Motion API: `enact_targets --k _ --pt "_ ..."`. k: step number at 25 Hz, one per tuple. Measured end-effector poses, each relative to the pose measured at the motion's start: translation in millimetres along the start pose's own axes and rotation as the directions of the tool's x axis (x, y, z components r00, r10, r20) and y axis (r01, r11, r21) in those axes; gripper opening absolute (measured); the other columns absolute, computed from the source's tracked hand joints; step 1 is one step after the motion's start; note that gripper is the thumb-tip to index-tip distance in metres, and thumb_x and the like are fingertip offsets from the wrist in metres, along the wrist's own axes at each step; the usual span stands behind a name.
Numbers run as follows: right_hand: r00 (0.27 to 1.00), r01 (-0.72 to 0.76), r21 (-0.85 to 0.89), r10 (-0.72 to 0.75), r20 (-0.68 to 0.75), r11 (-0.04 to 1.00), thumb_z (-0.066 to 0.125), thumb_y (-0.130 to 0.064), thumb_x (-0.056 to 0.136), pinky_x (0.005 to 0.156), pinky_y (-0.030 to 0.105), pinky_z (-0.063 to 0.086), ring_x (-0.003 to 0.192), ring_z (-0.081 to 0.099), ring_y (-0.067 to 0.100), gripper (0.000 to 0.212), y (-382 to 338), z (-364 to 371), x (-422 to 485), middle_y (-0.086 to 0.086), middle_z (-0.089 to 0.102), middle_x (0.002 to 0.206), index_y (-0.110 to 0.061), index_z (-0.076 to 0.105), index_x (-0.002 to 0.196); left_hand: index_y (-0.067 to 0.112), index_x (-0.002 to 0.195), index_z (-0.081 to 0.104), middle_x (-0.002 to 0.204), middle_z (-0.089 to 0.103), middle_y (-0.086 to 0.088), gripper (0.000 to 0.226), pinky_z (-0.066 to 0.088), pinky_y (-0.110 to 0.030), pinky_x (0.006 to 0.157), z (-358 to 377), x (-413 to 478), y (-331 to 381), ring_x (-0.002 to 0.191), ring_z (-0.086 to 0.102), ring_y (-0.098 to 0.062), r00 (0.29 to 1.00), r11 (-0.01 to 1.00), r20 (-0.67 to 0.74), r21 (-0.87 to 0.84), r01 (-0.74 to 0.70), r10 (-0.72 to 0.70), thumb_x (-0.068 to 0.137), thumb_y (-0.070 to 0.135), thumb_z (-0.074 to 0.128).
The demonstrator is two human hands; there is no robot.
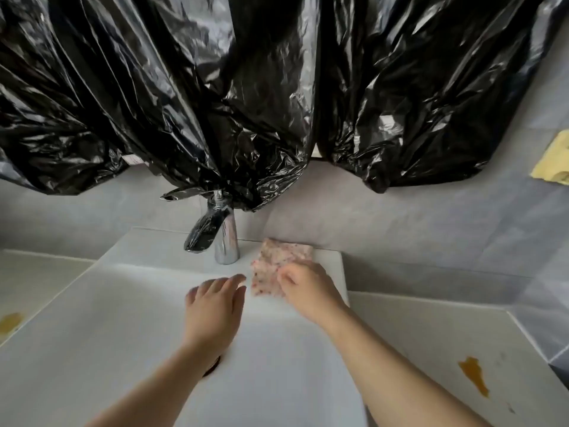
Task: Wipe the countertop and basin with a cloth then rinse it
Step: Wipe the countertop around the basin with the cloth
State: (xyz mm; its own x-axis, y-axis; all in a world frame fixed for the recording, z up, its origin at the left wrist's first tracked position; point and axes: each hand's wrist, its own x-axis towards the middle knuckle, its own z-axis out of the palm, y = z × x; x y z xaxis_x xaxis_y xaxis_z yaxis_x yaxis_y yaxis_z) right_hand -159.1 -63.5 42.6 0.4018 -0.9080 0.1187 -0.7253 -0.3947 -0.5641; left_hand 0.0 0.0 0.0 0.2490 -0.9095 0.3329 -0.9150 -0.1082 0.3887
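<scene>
A pink speckled cloth (274,263) lies on the back right rim of the white basin (129,303), just right of the chrome faucet (226,241). My right hand (304,288) pinches the cloth's right edge with thumb and fingers. My left hand (215,303) hovers over the basin with fingers relaxed, just left of the cloth and not touching it. An orange-brown stain (474,375) marks the white countertop (431,349) at the right. A second such stain (10,323) sits on the counter at the far left. My left forearm partly hides the drain (214,366).
Black plastic bags (215,103) hang across the wall above the faucet, and their lower folds touch its handle. A yellow cloth (554,161) hangs at the right edge. Grey tiles cover the wall behind the basin.
</scene>
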Motion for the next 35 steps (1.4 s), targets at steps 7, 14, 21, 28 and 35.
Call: enact_targets --k 7,14,21,28,35 --pt "0.993 -0.089 -0.372 0.110 0.036 0.924 0.028 -0.049 0.097 0.112 0.054 -0.001 0.145 -0.008 0.030 0.051 10 53 60 -0.002 -0.001 0.160 -0.045 0.013 0.146 0.025 0.105 0.064 0.098 0.063 -0.001 0.039 0.038 -0.061 0.091 41 22 -10 0.094 0.059 -0.031 0.997 0.974 -0.071 0.228 0.011 0.006 0.081 0.038 0.035" --pt "0.977 0.004 -0.407 -0.091 -0.193 0.913 0.040 -0.029 0.086 0.086 0.037 0.052 0.099 0.067 0.028 0.038 26 56 47 0.007 0.072 0.096 -0.013 0.073 0.094 0.015 0.112 0.063 0.108 0.062 -0.009 0.047 0.038 -0.056 0.093 43 16 2 0.105 0.051 -0.033 0.998 0.976 -0.007 0.205 0.067 -0.067 0.081 0.038 0.036" --pt "0.921 -0.183 0.105 0.208 -0.329 0.977 0.035 -0.024 0.100 0.072 0.028 0.037 0.095 0.059 0.033 0.037 50 -18 -26 0.016 0.066 0.102 -0.008 0.068 0.104 0.018 0.127 0.054 0.127 0.055 -0.005 0.037 0.030 -0.043 0.102 31 -11 75 0.125 0.042 -0.029 0.988 0.992 0.100 -0.053 -0.117 0.122 0.090 0.021 0.052" --pt "0.814 -0.333 0.035 0.306 -0.494 0.942 0.018 -0.045 0.090 0.086 0.037 0.045 0.095 0.061 0.034 0.064 165 -65 -115 0.013 0.070 0.098 -0.011 0.069 0.105 0.025 0.120 0.057 0.123 0.054 0.003 0.032 0.041 -0.030 0.087 63 -55 207 0.114 0.050 -0.022 0.864 0.913 0.293 -0.114 -0.393 0.409 0.094 0.023 0.039" --pt "0.936 -0.308 -0.266 0.240 -0.257 0.914 0.016 -0.037 0.094 0.094 0.031 0.037 0.111 0.051 0.027 0.060 287 -74 -182 0.010 0.062 0.121 -0.011 0.050 0.136 0.023 0.139 0.035 0.152 0.025 0.000 0.045 0.022 -0.035 0.110 159 -97 230 0.142 0.016 -0.022 0.872 0.976 0.484 0.146 -0.162 0.073 0.095 0.031 0.033"
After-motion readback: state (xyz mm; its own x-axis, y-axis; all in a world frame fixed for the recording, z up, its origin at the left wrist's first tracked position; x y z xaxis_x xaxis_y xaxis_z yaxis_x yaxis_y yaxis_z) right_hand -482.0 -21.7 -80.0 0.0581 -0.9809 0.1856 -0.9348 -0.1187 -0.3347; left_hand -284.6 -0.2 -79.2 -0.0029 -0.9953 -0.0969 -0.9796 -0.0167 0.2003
